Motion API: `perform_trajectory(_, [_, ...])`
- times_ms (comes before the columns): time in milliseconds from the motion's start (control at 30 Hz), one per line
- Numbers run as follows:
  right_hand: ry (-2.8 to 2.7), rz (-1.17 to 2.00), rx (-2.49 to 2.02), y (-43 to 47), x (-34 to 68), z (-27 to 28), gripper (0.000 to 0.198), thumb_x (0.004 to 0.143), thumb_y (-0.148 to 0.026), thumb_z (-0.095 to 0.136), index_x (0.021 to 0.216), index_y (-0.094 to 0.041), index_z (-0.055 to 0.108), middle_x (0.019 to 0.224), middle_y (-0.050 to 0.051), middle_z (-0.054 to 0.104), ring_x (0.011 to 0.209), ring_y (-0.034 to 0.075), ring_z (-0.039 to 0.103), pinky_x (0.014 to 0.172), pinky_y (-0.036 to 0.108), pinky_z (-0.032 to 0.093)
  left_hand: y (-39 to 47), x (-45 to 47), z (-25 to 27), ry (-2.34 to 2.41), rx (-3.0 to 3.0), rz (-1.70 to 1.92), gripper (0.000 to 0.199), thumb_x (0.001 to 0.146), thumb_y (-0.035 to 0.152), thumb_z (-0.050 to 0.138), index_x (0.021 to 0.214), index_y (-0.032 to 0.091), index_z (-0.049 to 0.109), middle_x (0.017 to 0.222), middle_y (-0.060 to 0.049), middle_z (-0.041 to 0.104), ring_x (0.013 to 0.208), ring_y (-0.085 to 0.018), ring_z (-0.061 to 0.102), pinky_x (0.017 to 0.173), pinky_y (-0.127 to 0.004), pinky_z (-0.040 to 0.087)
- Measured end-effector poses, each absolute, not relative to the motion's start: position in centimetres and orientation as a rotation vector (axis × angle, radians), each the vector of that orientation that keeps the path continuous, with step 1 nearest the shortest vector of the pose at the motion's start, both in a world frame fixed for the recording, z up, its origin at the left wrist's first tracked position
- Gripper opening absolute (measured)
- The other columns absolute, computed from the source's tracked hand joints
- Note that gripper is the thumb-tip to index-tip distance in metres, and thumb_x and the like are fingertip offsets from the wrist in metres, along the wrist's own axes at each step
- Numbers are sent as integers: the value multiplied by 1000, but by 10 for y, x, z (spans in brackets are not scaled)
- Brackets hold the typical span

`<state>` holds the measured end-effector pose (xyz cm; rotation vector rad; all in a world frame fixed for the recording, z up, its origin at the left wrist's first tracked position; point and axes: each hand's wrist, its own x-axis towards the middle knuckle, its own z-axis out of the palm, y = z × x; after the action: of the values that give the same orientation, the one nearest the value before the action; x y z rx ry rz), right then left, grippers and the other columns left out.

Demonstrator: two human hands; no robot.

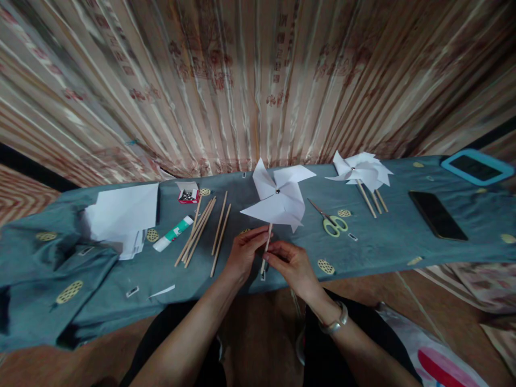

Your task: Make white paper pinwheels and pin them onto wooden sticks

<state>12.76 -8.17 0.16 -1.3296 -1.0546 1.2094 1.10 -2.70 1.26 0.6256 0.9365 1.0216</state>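
Note:
A white paper pinwheel (262, 185) with a metal pin at its centre stands out over the table in front of me. Its thin wooden stick (266, 245) runs down between my hands. The fingers of my left hand (244, 248) are closed round the upper part of the stick, just under the paper blades. Lower down, my right hand (291, 263) pinches the same stick between thumb and fingers. To the right of the pinwheel lie scissors with pale green handles (332, 224). Several loose wooden sticks (199, 234) are at its left.
A stack of white paper (128, 207), a glue stick (173, 234) and a small red box of pins (188, 197) sit on the left. More pinwheels (363, 169), a black phone (437, 215) and a blue-framed tablet (478, 165) lie rightward on the cloth-covered table (387, 242). A curtain (258, 80) hangs behind.

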Motion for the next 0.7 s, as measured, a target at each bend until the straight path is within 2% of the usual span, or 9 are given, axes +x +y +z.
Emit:
perform_trajectory(300, [-1158,1164,-1346,-85,124,-4,13,75,-32,70,82,-22,71,79,2,75,72,18,69,69,30,53,-28,14,17,915,613,1030,38,42,31,93,72,16,76,76,-6,77,67,-15,67,71,-29,51])
perform_trajectory(467, [-1280,1113,-1428,-90,129,3,16,82,-36,66,87,-22,70,85,3,75,76,19,69,72,31,52,-27,13,17,943,653,1039,34,46,32,91,72,16,76,71,-5,76,60,-13,64,65,-26,50])
perform_trajectory(633, [-1265,674,-1582,-95,162,33,21,86,-42,65,86,-21,70,75,1,71,68,16,63,67,29,50,-21,4,11,952,852,1063,25,58,35,84,71,15,76,66,-4,72,50,-9,53,50,-22,40])
perform_trajectory(700, [-1118,477,-1558,-94,179,41,22,84,-42,67,93,-22,71,86,3,73,78,18,65,76,32,51,-21,0,9,939,905,1050,24,60,36,83,70,15,76,65,-3,71,47,-7,48,46,-22,35])
